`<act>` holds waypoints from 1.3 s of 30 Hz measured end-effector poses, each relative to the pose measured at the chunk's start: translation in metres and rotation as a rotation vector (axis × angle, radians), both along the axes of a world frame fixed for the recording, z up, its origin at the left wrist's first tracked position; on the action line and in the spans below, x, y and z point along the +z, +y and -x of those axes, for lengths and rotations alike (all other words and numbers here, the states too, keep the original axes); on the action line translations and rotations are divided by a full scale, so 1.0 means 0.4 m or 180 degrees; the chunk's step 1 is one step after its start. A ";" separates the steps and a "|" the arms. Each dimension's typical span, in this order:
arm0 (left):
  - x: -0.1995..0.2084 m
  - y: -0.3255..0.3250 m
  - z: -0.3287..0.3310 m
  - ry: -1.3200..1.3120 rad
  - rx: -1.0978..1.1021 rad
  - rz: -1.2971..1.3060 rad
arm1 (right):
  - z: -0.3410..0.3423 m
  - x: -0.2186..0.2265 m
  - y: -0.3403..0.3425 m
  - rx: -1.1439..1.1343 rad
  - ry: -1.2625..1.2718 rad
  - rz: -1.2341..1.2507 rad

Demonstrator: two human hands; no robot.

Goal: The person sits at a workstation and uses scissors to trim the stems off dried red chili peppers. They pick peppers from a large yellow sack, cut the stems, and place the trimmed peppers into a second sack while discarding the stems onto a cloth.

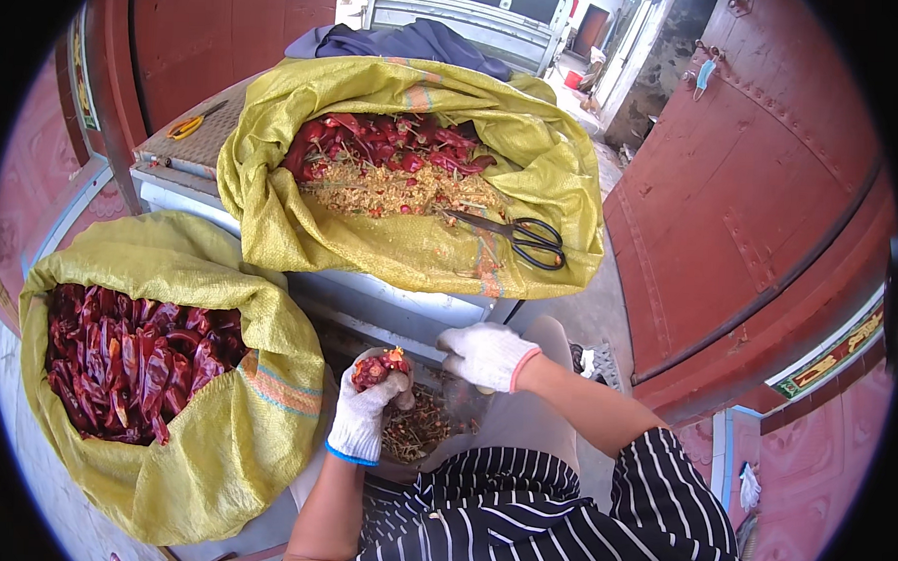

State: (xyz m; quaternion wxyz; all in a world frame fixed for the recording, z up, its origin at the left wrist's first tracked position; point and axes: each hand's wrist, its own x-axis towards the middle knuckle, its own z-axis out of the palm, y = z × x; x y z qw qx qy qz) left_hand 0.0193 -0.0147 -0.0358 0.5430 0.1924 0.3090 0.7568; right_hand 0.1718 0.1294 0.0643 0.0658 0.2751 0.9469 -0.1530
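Note:
My left hand [370, 406], in a white knit glove with a blue cuff, grips a bunch of dried red chili peppers [372, 372], their pale cut ends facing up. To its right, my right hand [486, 357], in a white glove with a pink cuff, hovers with its fingers loosely bent and apart, and nothing shows in it. Below both hands, chili stems and scraps [419, 428] lie in a heap between my legs. Black-handled scissors [530, 239] rest on the yellow woven sack [410, 254] ahead, beside pale seeds [393, 188] and red chili peppers [385, 140].
At the left stands another yellow woven sack [205, 470], its rolled mouth full of dried red chilies [135, 359]. Yellow-handled snips [185, 128] lie on the surface behind it. A red metal door [739, 192] stands at the right. Dark cloth [408, 42] lies behind the far sack.

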 end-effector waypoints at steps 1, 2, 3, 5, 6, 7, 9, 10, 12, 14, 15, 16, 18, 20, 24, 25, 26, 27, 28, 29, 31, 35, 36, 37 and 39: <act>0.001 -0.004 0.005 -0.0039 0.0013 -0.0010 | 0.003 0.043 0.015 0.0078 0.0170 -0.0110; 0.000 -0.010 0.009 -0.0087 0.0030 -0.0023 | 0.013 0.090 0.034 0.0116 0.0420 -0.0271; -0.002 -0.017 0.014 -0.0129 0.0054 -0.0031 | 0.032 0.133 0.063 0.0101 0.0724 -0.0475; -0.007 -0.023 0.022 -0.0042 -0.0014 -0.0148 | 0.082 0.191 0.156 -0.0099 0.1301 -0.0990; -0.007 -0.013 0.018 -0.0007 -0.0108 -0.0238 | 0.100 0.211 0.222 -0.0284 0.1469 -0.1275; -0.006 -0.005 0.014 0.0062 -0.0199 -0.0239 | 0.118 0.204 0.300 -0.0458 0.1605 -0.1652; -0.005 0.011 0.001 0.0138 -0.0301 -0.0265 | 0.147 0.202 0.418 -0.0952 0.1286 -0.1731; -0.011 0.008 0.000 0.0182 -0.0308 -0.0246 | 0.165 0.186 0.456 -0.0929 0.1126 -0.1710; -0.033 0.012 0.010 0.0181 -0.0475 -0.0346 | 0.201 0.159 0.519 -0.0868 0.0791 -0.1682; -0.032 0.009 0.008 0.0149 -0.0408 -0.0282 | 0.228 0.140 0.541 -0.0812 0.0719 -0.1759; -0.040 0.009 0.009 0.0087 -0.0367 -0.0225 | 0.217 0.136 0.551 -0.0889 0.0846 -0.1770; -0.036 0.007 0.014 0.0016 -0.0423 -0.0295 | 0.207 0.141 0.533 -0.0964 0.0962 -0.1762; -0.019 0.002 0.023 -0.0149 -0.0551 -0.0436 | 0.159 0.145 0.486 -0.0942 0.1686 -0.1285; -0.025 0.013 0.021 -0.0335 -0.0507 -0.0721 | 0.113 0.141 0.418 -0.0891 0.2461 -0.0512; 0.001 -0.013 0.010 -0.0611 -0.0151 -0.0464 | 0.040 0.161 0.124 -0.1667 0.3007 0.2143; 0.011 -0.020 0.007 -0.0644 -0.0017 -0.0417 | 0.026 0.138 0.067 -0.1677 0.2928 0.2623; 0.018 -0.024 0.004 -0.0680 0.0103 -0.0378 | 0.015 0.101 0.026 -0.1628 0.2811 0.3010; 0.014 -0.021 0.001 -0.0678 0.0089 -0.0433 | -0.008 0.073 -0.015 -0.1632 0.2696 0.3337; 0.028 -0.013 -0.006 -0.0687 0.0090 -0.0479 | -0.022 0.044 -0.046 -0.1661 0.2619 0.3690; -0.024 -0.007 0.001 -0.0697 0.0160 -0.0471 | -0.030 0.015 -0.081 -0.1669 0.2506 0.4050; -0.051 -0.004 -0.001 -0.0578 0.0217 -0.0450 | -0.031 -0.048 -0.114 -0.1774 0.2360 0.4494; 0.016 0.001 -0.003 -0.0253 0.0129 -0.0495 | -0.010 -0.095 -0.148 -0.1932 0.2018 0.4509; 0.007 0.002 -0.001 -0.0237 0.0081 -0.0514 | -0.007 -0.085 -0.155 -0.1871 0.1786 0.4331; 0.026 -0.002 -0.010 -0.0260 0.0280 -0.0492 | -0.006 -0.080 -0.152 -0.1488 0.1672 0.3758; 0.045 0.003 -0.016 -0.0435 0.0297 -0.0638 | -0.011 -0.073 -0.144 -0.0548 0.1570 0.2149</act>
